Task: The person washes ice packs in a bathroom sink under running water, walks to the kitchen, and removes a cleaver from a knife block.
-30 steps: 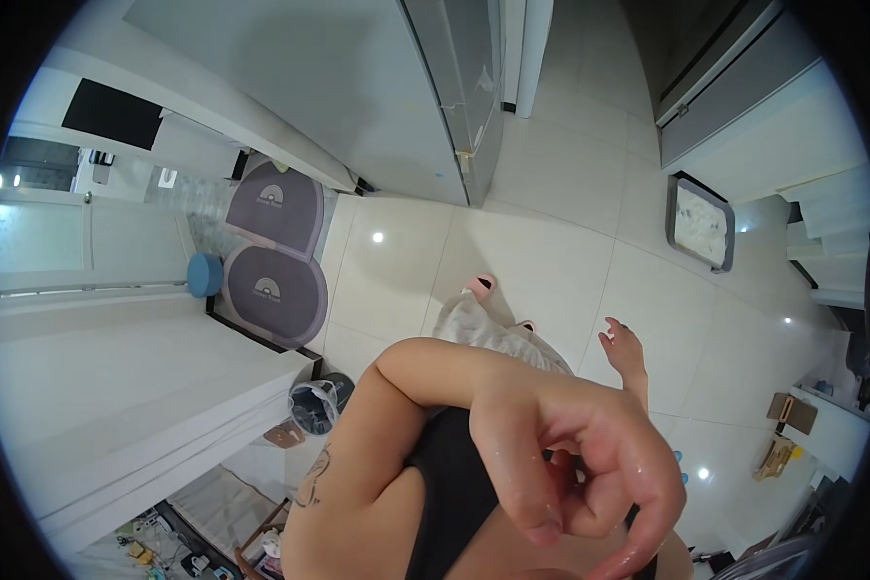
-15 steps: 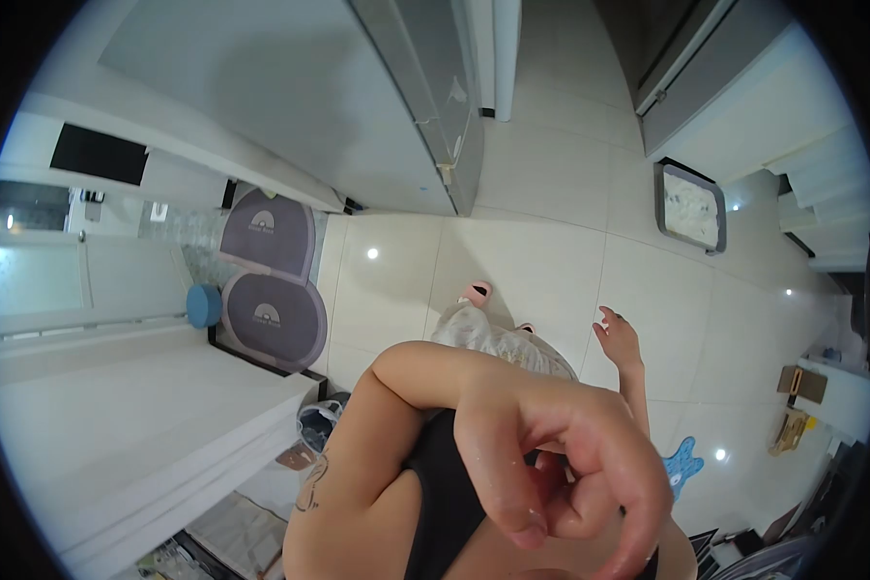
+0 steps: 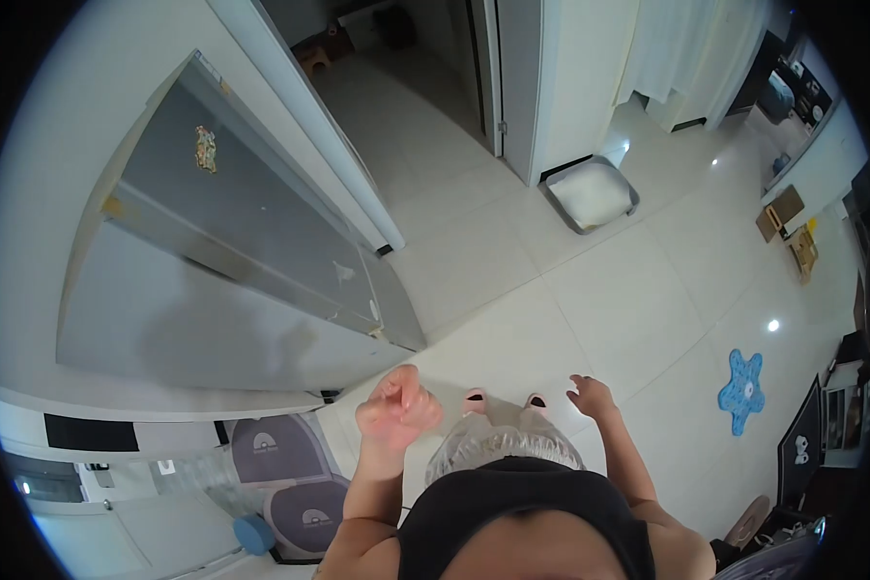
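Note:
My left hand [image 3: 399,408] is raised in front of my body, its fingers curled into a fist, and no object shows in it. Near it stands a grey refrigerator [image 3: 246,314] on the left. My right hand [image 3: 591,395] hangs low at my right side with its fingers loosely apart. It touches nothing I can see. Between the hands are my light, shiny shorts [image 3: 503,445] and my pink slippers [image 3: 475,395], which stand on the tiled floor [image 3: 638,319].
A doorway [image 3: 406,116] lies ahead. Right of it sits a grey-rimmed tray [image 3: 582,228] with a white filling. A blue star-shaped mat [image 3: 741,391] lies at the right. Grey-purple mats [image 3: 278,462] and a blue round object [image 3: 253,534] are at lower left.
My left hand has moved from close before the camera, across my chest, out to the left. My view has turned left, bringing the refrigerator front and doorway into sight. My right hand still hangs low.

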The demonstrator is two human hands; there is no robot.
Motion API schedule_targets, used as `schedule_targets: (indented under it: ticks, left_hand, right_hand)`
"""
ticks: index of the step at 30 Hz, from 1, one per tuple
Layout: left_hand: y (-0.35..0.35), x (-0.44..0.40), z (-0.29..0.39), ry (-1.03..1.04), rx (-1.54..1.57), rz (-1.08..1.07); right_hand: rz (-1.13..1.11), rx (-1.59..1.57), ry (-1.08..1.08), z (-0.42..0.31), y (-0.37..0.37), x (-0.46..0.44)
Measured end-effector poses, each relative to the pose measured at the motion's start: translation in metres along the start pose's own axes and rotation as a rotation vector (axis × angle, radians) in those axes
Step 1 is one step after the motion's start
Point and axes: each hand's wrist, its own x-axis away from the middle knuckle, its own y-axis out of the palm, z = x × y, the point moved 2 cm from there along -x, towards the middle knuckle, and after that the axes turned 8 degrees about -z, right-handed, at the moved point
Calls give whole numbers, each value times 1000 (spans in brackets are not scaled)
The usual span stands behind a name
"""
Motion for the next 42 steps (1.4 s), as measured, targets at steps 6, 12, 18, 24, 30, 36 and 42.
schedule_targets:
  ticks: [6, 12, 18, 24, 30, 36, 42]
  left_hand:
    - [-28, 34, 12, 32, -97, 371]
    - [-30, 22, -8, -111, -124, 329]
    - [-167, 78, -55, -395, -964, 853]
    - [-276, 164, -64, -426, -1579, 1275]
    - [-343, 184, -14, -594, -1496, 1604]
    - [-451, 207, 17, -282, -1383, 1990]
    - [-471, 167, 18, 341, -1022, 2102]
  right_hand:
    - [28, -36, -11, -3, 35, 5]
    - [-63, -65, -77, -8, 34, 5]
    - [-72, -54, -105, 16, 8, 5]
    - [-76, 46, -99, 68, -28, -10]
    - [-203, 111, -128, 72, -67, -50]
    - [-246, 232, -207, 32, -100, -138]
    - [-223, 124, -241, -29, -167, -214]
